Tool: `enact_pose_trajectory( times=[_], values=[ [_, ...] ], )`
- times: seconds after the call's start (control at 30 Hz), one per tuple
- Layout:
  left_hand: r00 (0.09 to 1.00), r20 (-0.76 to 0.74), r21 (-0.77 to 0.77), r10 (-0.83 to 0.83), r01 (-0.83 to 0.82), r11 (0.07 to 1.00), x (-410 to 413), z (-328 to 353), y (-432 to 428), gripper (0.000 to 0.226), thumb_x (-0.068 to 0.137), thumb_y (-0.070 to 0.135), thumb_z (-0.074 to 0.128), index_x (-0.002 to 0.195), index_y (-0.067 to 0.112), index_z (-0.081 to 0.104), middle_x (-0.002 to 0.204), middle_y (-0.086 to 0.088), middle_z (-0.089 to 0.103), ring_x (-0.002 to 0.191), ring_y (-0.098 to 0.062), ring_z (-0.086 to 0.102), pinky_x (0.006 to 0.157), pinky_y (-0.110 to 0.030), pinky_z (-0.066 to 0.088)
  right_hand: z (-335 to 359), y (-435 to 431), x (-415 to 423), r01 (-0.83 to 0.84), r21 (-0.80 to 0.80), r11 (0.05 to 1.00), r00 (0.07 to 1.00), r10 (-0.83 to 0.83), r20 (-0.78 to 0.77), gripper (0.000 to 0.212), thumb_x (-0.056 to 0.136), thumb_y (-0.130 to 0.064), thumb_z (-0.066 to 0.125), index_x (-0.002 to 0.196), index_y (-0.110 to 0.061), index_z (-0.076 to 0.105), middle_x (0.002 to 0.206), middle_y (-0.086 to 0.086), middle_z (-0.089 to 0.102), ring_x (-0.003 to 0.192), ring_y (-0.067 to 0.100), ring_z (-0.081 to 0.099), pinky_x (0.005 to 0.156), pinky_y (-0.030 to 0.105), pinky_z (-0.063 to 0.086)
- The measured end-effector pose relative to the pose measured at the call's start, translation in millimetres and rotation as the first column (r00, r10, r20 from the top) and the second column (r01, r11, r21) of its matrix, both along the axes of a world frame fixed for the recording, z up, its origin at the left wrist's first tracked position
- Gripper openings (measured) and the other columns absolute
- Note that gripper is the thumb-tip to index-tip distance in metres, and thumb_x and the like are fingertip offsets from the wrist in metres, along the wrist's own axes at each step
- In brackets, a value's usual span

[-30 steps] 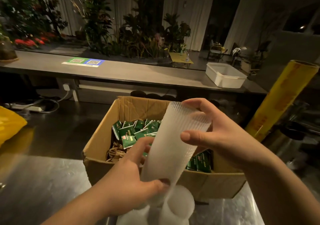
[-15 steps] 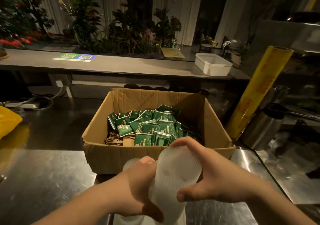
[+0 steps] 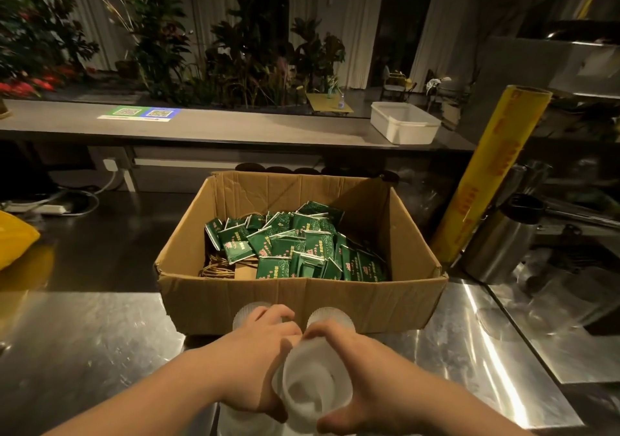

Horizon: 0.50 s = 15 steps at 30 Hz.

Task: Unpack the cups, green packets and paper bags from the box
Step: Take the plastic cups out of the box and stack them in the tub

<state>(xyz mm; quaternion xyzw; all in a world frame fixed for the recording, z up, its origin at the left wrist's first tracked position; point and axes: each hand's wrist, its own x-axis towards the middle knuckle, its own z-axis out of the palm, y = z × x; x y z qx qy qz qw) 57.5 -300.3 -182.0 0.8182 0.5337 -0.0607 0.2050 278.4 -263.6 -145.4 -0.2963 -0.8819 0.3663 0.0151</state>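
Left hand (image 3: 258, 361), right hand (image 3: 364, 380) gripping cup stack (image 3: 315, 390), green packets (image 3: 295, 247) in box (image 3: 369, 304)

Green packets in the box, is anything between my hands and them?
Only the box: its near wall, with two cup stacks in front of it. The box is open on top and nothing covers the green packets. The left hand and right hand grip a third stack.

Level: dim, warm overall.
Glare: bright streaks on steel counter (image 3: 483, 345), lower right.
Edges: wide-angle bowing.
Focus: upper background soft, dark.
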Motion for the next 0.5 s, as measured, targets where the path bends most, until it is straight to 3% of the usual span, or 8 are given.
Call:
enact_pose_trajectory(
  times=[0.2, 0.27, 0.37, 0.5],
  values=[
    [0.998, 0.022, -0.124, 0.064, -0.061, 0.99, -5.9, -9.0, 2.5, 0.084, 0.08, 0.063, 0.074, 0.151, 0.033, 0.04, 0.156, 0.014, 0.028, 0.151, -0.011, -0.007, 0.125, -0.048, 0.002, -19.9, 2.8, -7.0, -0.066, 0.028, 0.997, 0.997, 0.065, 0.051, 0.081, 0.082, -0.049, 0.082, 0.144, -0.049, 0.031, 0.146, -0.02, 0.046, 0.131, 0.004, 0.049, 0.109, 0.038, 0.047],
    [0.999, 0.001, -0.127, 0.046, -0.045, 0.991, -6.4, -10.2, 4.6, 0.091, 0.078, 0.065, 0.076, 0.154, 0.029, 0.041, 0.158, 0.015, 0.026, 0.152, -0.009, -0.01, 0.124, -0.045, -0.006, -36.9, 8.0, -10.8, -0.124, 0.113, 0.986, 0.988, 0.112, 0.108, 0.083, 0.084, -0.046, 0.081, 0.149, -0.043, 0.03, 0.147, -0.012, 0.044, 0.134, 0.011, 0.047, 0.11, 0.041, 0.044],
    [0.999, -0.035, -0.1, -0.001, -0.003, 0.995, -8.8, -13.7, 6.9, 0.099, 0.078, 0.071, 0.072, 0.157, 0.025, 0.035, 0.162, 0.013, 0.023, 0.151, -0.006, -0.015, 0.117, -0.038, -0.019, -61.1, 16.6, -15.2, -0.211, 0.336, 0.918, 0.961, 0.132, 0.242, 0.083, 0.086, -0.051, 0.076, 0.152, -0.035, 0.029, 0.151, -0.01, 0.042, 0.141, 0.013, 0.033, 0.115, 0.042, 0.027],
    [0.998, -0.059, -0.066, 0.004, -0.008, 0.998, -13.6, -16.0, 7.3, 0.103, 0.079, 0.078, 0.064, 0.158, 0.021, 0.032, 0.165, 0.007, 0.021, 0.155, -0.011, -0.015, 0.116, -0.034, -0.018, -63.5, 21.1, -20.0, -0.266, 0.503, 0.823, 0.947, 0.126, 0.294, 0.077, 0.092, -0.052, 0.068, 0.154, -0.029, 0.028, 0.159, -0.008, 0.036, 0.151, 0.023, 0.016, 0.116, 0.05, 0.018]
  ],
)
